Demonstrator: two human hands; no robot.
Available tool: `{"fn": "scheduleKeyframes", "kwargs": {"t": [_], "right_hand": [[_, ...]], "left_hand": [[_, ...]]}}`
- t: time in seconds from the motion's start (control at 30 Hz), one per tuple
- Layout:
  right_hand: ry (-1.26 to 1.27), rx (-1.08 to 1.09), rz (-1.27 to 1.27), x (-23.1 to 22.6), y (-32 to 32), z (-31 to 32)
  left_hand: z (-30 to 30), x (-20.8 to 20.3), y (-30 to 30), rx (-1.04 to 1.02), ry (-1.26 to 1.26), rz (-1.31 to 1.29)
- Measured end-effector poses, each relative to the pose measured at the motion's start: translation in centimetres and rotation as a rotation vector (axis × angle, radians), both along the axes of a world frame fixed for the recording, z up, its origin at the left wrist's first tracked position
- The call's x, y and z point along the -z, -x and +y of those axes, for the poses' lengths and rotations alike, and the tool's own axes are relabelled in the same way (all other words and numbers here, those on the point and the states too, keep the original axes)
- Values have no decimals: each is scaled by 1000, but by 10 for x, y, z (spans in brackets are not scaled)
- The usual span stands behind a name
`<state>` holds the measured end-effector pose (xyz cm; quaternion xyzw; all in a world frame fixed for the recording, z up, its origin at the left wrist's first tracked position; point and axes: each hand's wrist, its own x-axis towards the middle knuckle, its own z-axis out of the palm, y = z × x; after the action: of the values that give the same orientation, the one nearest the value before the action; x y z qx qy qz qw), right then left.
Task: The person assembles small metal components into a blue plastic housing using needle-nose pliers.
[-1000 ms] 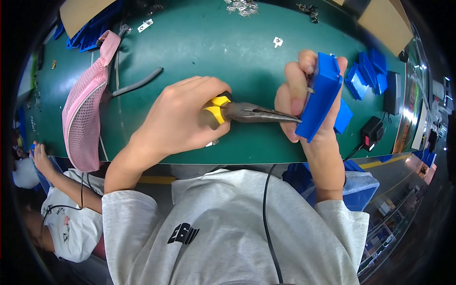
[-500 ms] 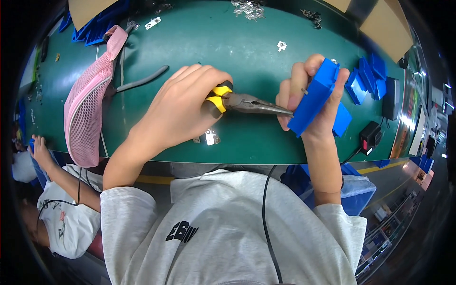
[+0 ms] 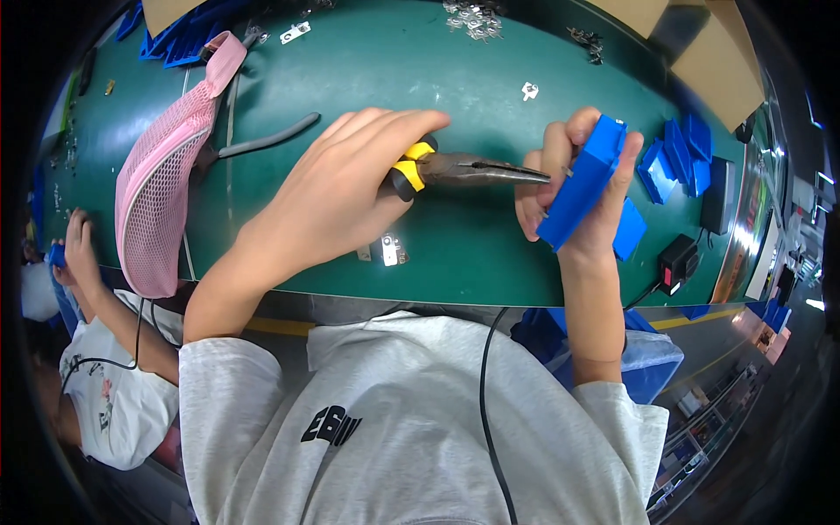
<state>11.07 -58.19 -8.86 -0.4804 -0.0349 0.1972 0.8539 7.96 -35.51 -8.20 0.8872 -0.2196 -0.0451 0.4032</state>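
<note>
My left hand (image 3: 332,192) is wrapped around the yellow-and-black handles of long-nose pliers (image 3: 477,169), its index finger stretched along the top. The jaws point right, their tips close to the near side of a blue plastic box (image 3: 584,182). That box is tilted in my right hand (image 3: 600,234), with the thumb on its right side and the fingers behind its left. Two small metal pins stick out of the box's left side; the plier tips lie near them, though I cannot tell whether they touch. Small metal plates (image 3: 391,249) lie on the table below the pliers.
A pink mesh pouch (image 3: 157,201) and a grey curved handle (image 3: 271,137) are at left. Several blue boxes (image 3: 672,157) and a black adapter (image 3: 678,262) stand at right. Metal clips (image 3: 472,19) are heaped at the back. Another person's hand (image 3: 80,254) is far left.
The plier tips have moved up along the box's left side, away from the lower pin. My left index finger has straightened. The view has shifted slightly.
</note>
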Motion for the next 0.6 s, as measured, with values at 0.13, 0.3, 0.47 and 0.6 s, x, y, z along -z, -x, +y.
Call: {"fn": "scheduleKeyframes", "kwargs": {"t": [0.13, 0.3, 0.47, 0.6], "right_hand": [[29, -22, 23, 5, -1, -3], [21, -7, 28, 5, -1, -2], [-19, -20, 19, 6, 0, -2], [67, -26, -28, 0, 1, 3]], "left_hand": [[0, 1, -1, -5, 32, 13], [0, 2, 0, -9, 37, -19], [0, 4, -1, -12, 27, -31], [0, 4, -1, -8, 10, -27]]}}
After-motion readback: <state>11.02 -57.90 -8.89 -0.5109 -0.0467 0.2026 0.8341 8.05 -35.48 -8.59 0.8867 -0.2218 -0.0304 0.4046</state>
